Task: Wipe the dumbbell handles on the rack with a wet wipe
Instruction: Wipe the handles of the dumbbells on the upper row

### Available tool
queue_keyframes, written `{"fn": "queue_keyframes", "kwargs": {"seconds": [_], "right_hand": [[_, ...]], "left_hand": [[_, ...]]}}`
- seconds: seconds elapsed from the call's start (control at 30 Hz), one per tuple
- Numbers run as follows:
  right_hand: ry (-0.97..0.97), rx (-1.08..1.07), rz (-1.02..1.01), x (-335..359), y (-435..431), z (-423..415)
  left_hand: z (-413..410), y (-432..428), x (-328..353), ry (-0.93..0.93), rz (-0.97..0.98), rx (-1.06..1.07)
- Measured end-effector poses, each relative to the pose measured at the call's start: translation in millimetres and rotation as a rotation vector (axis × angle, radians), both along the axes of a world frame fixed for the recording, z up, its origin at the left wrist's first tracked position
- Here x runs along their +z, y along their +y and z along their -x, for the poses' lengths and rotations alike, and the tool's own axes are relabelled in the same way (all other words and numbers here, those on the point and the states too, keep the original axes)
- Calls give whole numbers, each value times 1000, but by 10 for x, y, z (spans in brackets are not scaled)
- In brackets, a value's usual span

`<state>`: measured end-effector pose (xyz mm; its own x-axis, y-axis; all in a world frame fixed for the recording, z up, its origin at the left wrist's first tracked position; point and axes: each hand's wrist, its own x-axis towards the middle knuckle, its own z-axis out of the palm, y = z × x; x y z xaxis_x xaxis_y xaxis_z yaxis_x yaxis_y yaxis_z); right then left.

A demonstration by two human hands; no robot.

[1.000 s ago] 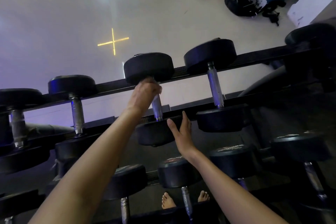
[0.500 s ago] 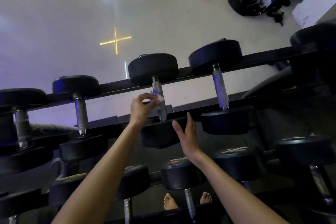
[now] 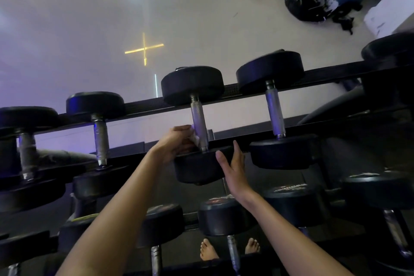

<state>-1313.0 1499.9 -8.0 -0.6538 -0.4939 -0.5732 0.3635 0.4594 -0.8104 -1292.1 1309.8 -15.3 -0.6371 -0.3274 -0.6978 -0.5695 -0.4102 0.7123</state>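
The black metal two-tier rack [image 3: 143,105] runs across the view from lower left to upper right. The black round-headed dumbbell [image 3: 192,85] under the hands lies across the upper tier, third from the left among those in view. Its far head sits at the back rail and its near head at the front rail. Its knurled silver metal handle [image 3: 198,119] spans the gap between the rails.

Left hand [image 3: 177,143]: the fingers are curled round a crumpled white wet wipe [image 3: 196,139]. The wipe is pressed against the left side of the handle at its lower end, just above the near head. Most of the wipe is hidden inside the hand and only a small fold shows.

Right hand [image 3: 234,168]: the fingers are straight and close together, holding nothing. The palm and fingers lie flat against the right side of the near head, with the fingertips up at the front rail.

A second black dumbbell with a silver handle [image 3: 275,114] lies just to the right on the same tier. A third black dumbbell [image 3: 101,139] lies to the left, well apart from the left hand. Neither is touched. The lower tier carries a row of black dumbbells [image 3: 224,217] beneath the forearms.

Two bare feet [image 3: 208,252] show below the rack. Beyond the rack, the pale floor [image 3: 89,29] bears a yellow cross mark [image 3: 144,49], and a black bag [image 3: 307,6] lies at the upper right.
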Motion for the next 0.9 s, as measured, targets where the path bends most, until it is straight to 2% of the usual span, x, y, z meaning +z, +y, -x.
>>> {"fn": "queue_keyframes", "kwargs": {"seconds": [0.13,0.23,0.3,0.37,0.4,0.43,0.5,0.57,0.63,0.73,0.77,0.9], "right_hand": [[4,5,1,-2,-7,2],[6,7,0,-10,10,8],[-1,6,17,-7,9,-4],[-20,4,32,9,4,-1],[-27,7,34,3,0,6],[-26,9,32,-5,0,14],[3,2,22,-64,9,14],[18,-6,15,-104,6,7],[28,-28,35,-128,-8,-4],[42,-48,47,-139,-15,-4],[40,-47,45,-134,-16,1],[34,-30,41,-103,-18,3]], "left_hand": [[332,-28,52,133,30,203],[231,114,-4,75,87,277],[60,212,41,21,257,308],[-9,273,170,146,549,290],[9,267,231,256,730,198],[46,245,261,351,921,16],[170,119,193,443,1299,-513],[242,-19,71,483,1573,-887],[224,-37,63,531,1669,-1110],[200,-4,140,637,1667,-1475],[273,-34,159,599,1688,-1517],[563,-146,205,343,1796,-1433]]}}
